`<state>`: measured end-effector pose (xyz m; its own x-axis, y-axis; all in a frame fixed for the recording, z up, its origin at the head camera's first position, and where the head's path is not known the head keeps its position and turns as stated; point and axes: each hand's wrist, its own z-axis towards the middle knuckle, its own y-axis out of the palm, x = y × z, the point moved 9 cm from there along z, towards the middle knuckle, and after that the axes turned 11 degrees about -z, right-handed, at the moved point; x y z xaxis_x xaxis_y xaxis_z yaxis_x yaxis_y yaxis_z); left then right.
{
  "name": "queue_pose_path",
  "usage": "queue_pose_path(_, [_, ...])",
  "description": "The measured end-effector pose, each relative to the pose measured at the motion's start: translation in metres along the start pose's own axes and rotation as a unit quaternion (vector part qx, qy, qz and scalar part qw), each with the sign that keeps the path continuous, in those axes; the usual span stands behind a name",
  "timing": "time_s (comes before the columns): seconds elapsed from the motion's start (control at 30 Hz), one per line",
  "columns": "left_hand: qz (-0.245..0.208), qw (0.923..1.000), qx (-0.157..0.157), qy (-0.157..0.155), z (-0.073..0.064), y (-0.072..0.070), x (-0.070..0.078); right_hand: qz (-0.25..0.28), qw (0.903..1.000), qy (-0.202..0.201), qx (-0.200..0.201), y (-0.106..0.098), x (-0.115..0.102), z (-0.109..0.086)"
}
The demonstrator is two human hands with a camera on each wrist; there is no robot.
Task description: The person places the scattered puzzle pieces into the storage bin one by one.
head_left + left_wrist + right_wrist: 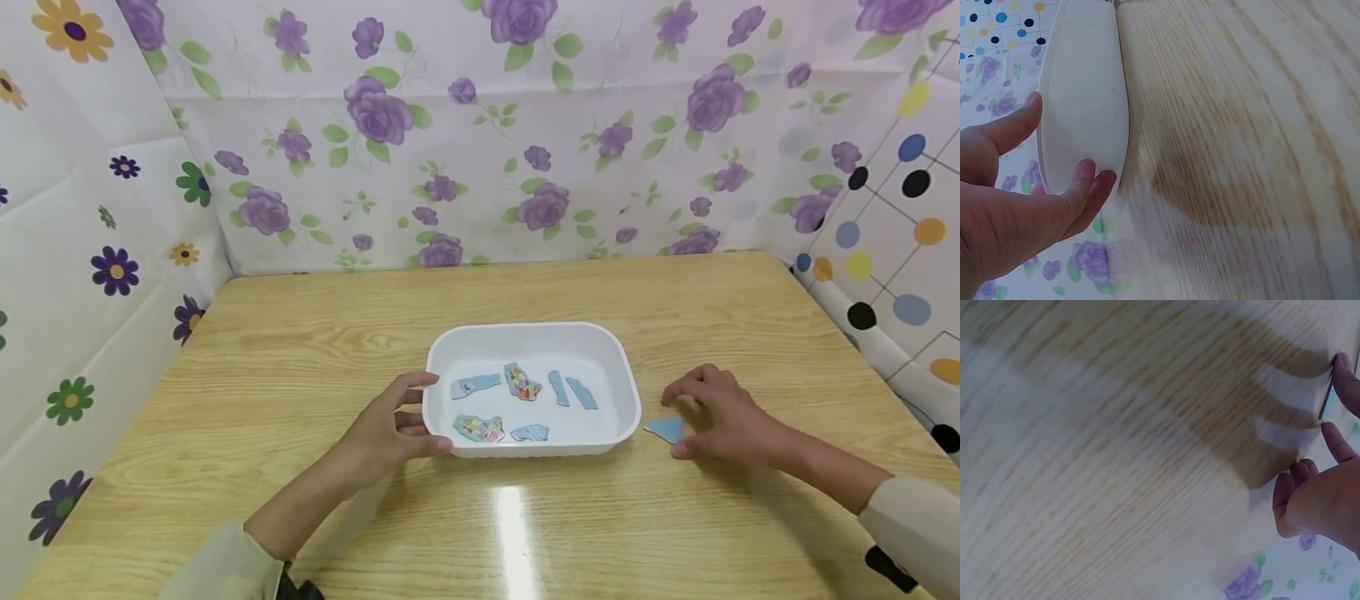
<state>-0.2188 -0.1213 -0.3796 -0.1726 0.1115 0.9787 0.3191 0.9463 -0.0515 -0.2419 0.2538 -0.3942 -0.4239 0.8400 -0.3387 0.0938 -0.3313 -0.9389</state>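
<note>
A white plastic tray [532,450] stands on the wooden table with several irregular picture pieces lying flat in it. My left hand [397,425] grips its left end, thumb at the near corner and fingers around the side; the left wrist view shows the thumb on the rim of the tray [1085,94]. Right of the tray, a light blue, roughly triangular piece [664,429] lies on the table. My right hand [723,417] is over it, thumb at its near edge and forefinger spread beyond its far side. In the right wrist view, the right hand [1329,494] has its fingertips down by the tabletop.
Inside the tray are two multicoloured pieces [521,382], plain blue strips [581,392] and other bluish pieces [530,433]. The wooden table [337,333] extends around it. A flowered cloth [450,150] hangs behind, with patterned sheets at both sides.
</note>
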Motion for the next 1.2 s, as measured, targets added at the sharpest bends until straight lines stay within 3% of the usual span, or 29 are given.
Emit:
queue_pose_path(0.33, [-0.001,1.0000,-0.002,0.000,0.001,0.000,-0.002,0.003,0.9996,0.014,0.023,0.005,0.001,-0.003])
queue_pose_path(0.6, [0.000,1.0000,0.000,0.001,0.000,0.000,-0.001,0.005,0.9994,-0.002,0.033,0.006,-0.004,-0.004])
queue_pose_path(1.2, [-0.002,1.0000,0.004,-0.006,-0.001,0.000,0.000,0.021,0.9995,-0.022,0.007,0.013,-0.017,-0.008])
